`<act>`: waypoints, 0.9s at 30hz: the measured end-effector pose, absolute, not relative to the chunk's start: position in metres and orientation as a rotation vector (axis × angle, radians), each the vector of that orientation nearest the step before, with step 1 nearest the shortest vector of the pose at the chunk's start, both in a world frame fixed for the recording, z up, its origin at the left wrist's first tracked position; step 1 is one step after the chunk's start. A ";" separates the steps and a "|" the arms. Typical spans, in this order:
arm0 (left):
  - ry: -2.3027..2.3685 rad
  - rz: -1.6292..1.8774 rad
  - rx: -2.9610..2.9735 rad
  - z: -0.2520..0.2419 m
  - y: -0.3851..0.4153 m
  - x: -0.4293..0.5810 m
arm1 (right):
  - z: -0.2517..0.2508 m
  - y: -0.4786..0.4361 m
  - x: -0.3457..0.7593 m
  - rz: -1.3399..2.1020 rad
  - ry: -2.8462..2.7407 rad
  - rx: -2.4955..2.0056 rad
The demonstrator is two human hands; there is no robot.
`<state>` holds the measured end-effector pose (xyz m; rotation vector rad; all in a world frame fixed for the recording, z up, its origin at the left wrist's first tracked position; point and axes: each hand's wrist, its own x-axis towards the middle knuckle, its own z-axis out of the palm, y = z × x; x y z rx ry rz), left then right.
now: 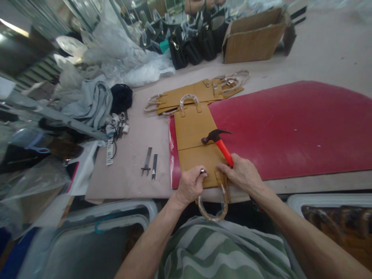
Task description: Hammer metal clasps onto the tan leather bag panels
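Observation:
My right hand (242, 172) is closed round the orange handle of a claw hammer (223, 146), whose dark head is over a tan bag panel (193, 128). Pinched in my left hand (188, 184) is a short metal punch (202, 170), held at the panel's near end, its lower part hidden by my fingers. The fingertips of my right hand touch the panel by the base of a plastic-wrapped handle (213, 215), which hangs over the table edge. Another wrapped handle (189, 100) stands at the panel's far end. The panel lies partly on a red mat (279, 131).
Behind lie more tan panels (186, 93) with wrapped handles. A caliper (147, 161) and a small flat blade (154, 166) lie left. Farther back are black bags (190, 44), a cardboard box (255, 37) and clear plastic (130, 58). Bins (151, 205) stand below the table edge.

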<state>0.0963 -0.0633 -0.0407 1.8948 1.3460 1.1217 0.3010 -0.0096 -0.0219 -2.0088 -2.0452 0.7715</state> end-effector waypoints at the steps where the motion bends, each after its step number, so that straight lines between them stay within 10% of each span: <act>1: 1.348 1.117 1.922 -0.044 -0.064 0.096 | -0.020 -0.009 0.302 0.806 -2.021 -1.966; 27: 1.332 1.148 2.174 -0.060 -0.061 0.100 | 0.075 -0.096 0.351 -0.104 -2.377 -1.159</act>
